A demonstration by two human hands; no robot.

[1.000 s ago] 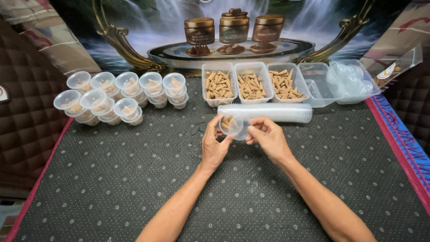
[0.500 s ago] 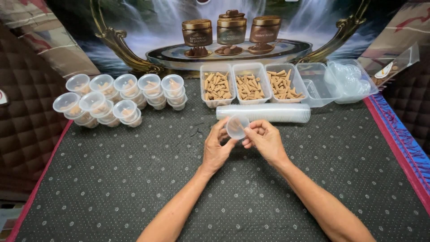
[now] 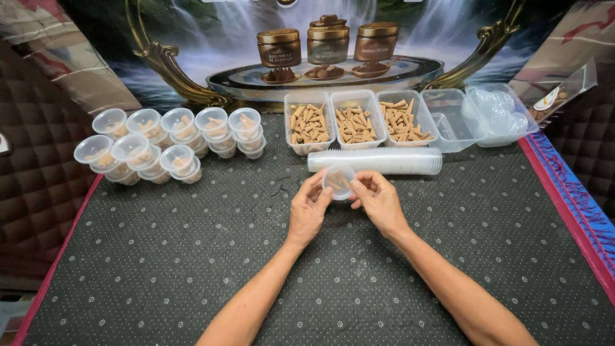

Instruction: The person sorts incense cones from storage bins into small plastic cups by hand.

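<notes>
I hold a small clear cup (image 3: 337, 181) between both hands just above the middle of the frame, over the dark dotted mat (image 3: 192, 269) that covers the table. My left hand (image 3: 307, 211) has its thumb and fingertips pinched on the cup's left rim, and my right hand (image 3: 378, 202) does the same on the right rim, so each grip is closed lightly on the cup, fingers curled and not clenched. The cup is tilted with its mouth toward me; something pale tan shows inside it, but I cannot tell what.

Just behind the cup, touching neither hand, a long sleeve of nested clear cups (image 3: 375, 161) lies on its side, running left to right. Behind that stand three clear tubs of tan cones (image 3: 352, 122) side by side in the upper middle of the frame. To their right sits an empty clear tub (image 3: 448, 122), and further right a tub of clear lids (image 3: 500, 115).

In the upper left of the frame, well apart from my hands, filled lidded cups (image 3: 173, 138) are stacked in two rows, each with tan pieces showing through. Along the back stands a printed backdrop (image 3: 333, 45) with three brown jars on a dish before a waterfall. A red and blue border (image 3: 564, 192) runs down the right edge of the mat, and brown quilted padding (image 3: 32, 166) fills the left side.
</notes>
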